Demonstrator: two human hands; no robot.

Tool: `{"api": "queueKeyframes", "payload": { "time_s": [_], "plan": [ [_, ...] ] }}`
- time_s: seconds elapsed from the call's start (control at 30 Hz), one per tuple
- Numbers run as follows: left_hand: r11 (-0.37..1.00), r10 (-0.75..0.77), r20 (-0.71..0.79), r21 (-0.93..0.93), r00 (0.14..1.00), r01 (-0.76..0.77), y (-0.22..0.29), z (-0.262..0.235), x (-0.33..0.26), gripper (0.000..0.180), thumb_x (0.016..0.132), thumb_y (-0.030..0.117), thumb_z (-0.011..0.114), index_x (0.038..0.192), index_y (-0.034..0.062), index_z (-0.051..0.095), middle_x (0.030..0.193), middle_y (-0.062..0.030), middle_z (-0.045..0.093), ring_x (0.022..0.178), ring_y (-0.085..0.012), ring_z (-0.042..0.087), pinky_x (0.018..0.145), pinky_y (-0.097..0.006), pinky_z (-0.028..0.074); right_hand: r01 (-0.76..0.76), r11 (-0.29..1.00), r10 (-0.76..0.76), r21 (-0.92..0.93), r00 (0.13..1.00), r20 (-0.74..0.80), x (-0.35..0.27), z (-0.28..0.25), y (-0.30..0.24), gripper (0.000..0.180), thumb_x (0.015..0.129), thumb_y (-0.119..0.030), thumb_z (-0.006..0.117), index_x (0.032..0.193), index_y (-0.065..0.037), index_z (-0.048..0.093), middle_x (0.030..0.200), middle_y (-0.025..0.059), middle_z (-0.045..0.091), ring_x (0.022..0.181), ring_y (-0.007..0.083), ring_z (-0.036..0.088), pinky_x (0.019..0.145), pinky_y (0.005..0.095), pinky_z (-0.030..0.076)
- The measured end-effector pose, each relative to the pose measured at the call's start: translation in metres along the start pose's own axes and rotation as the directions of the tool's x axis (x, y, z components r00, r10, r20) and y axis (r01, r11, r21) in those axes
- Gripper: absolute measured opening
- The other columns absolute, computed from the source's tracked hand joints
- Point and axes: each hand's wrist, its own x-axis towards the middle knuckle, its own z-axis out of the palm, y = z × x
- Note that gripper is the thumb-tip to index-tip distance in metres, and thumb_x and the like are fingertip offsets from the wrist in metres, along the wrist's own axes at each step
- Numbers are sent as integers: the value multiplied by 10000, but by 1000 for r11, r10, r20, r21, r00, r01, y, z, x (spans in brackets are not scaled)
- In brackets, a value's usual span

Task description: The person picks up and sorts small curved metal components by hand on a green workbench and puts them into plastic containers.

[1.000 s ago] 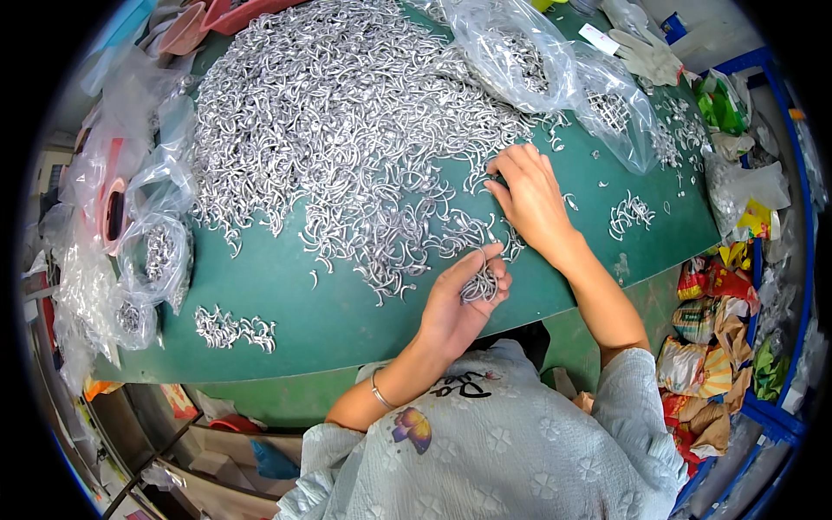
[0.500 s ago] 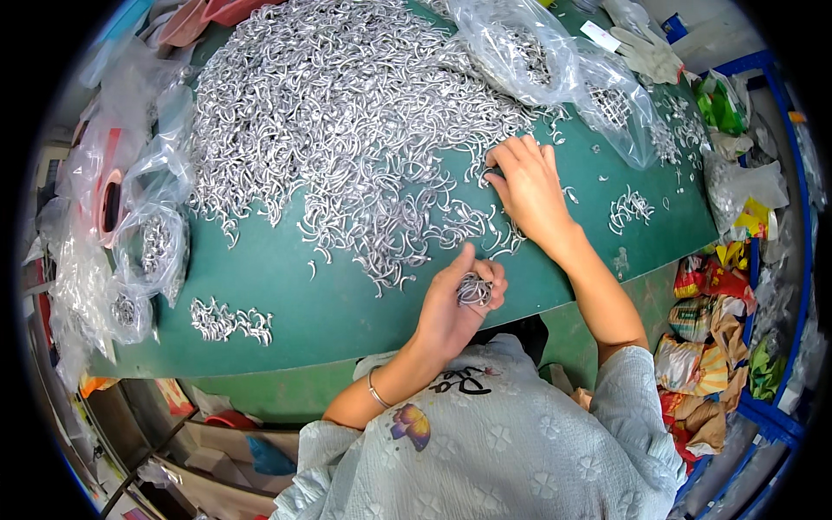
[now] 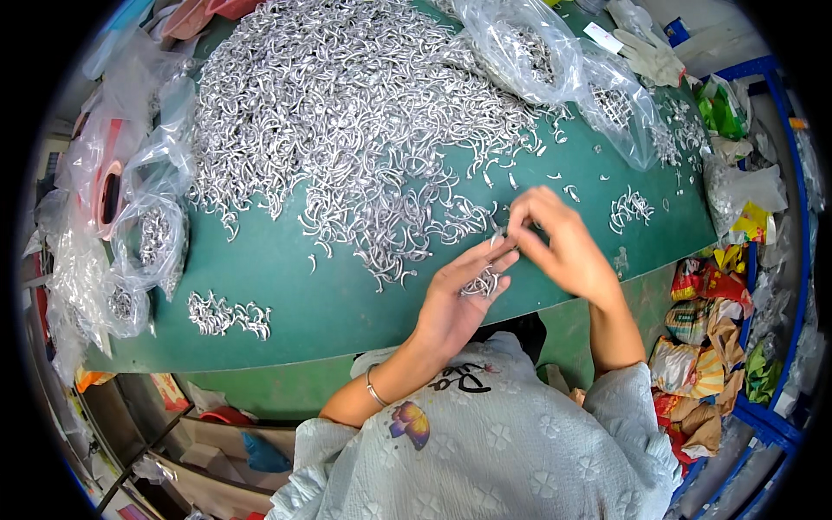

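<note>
Green and smooth, the tabletop (image 3: 277, 286) is hemmed in by clear plastic bags (image 3: 156, 230) at its left edge and by a blue-framed rack (image 3: 804, 208) beyond its right side. Much of its far half is covered by a broad heap (image 3: 329, 113) of curved silver pieces, thinning toward the near edge into loose strays. A small cluster (image 3: 227, 315) of similar pieces is set well apart on the left, and another group (image 3: 631, 211) lies on the right; more are held in the clear bag (image 3: 529, 56) near the far edge.

By the left hand (image 3: 449, 302), a handful of pieces (image 3: 479, 283) is cradled in the half-open palm above the near part of the tabletop, with the fingers stretched forward and only loosely curled. The right hand (image 3: 562, 247) is brought close to those fingertips, its thumb and fingers bent toward one another with a narrow gap behind the tips; whether anything is pinched there cannot be told, as the tips are blurred and crowded.

For tidy handling, the left palm is best tilted up and cupped a little more, so that nothing is spilled past the thumb. Each piece should be pinched singly, as the curved shapes seem apt to hook together, and any tangle is better teased apart than tugged. The hands are best held close together, so that reach is spared.
</note>
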Motion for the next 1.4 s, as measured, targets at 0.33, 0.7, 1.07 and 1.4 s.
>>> {"api": "queueKeyframes", "payload": {
  "time_s": [0.33,0.7,1.07,1.4],
  "plan": [
    [984,-131,30,125,991,126,-5,1,-6,267,971,230,538,1065,-8,610,816,-35,520,665,-113,444,593,-245,395,-98,945,41,-314,982,-182,-14,10,34,212,791,-45,685,980,-8,599,939,102,582,865,253,528,735,341,436],
    [879,-319,231,-290,919,378,-9,-15,-12,314,1011,311,432,1033,29,569,716,-32,418,630,-119,362,593,-262,319,-281,960,266,0,907,-326,-30,2,37,156,814,29,643,967,23,616,842,82,605,660,147,498,629,269,423],
    [964,-203,62,-161,977,210,-6,-13,-6,262,986,231,493,1128,17,548,980,-97,555,808,-168,523,677,-288,449,-218,953,140,-209,931,-336,-29,9,43,108,786,-36,670,854,-32,587,801,79,550,768,258,517,711,355,380],
    [955,-181,282,-179,942,237,-3,-25,-2,320,1008,280,436,1160,21,546,966,-91,573,788,-181,519,681,-303,436,-242,878,59,-413,911,-408,-29,11,40,212,771,-131,715,942,-43,624,926,87,587,885,277,522,767,380,371]
  ]
}}
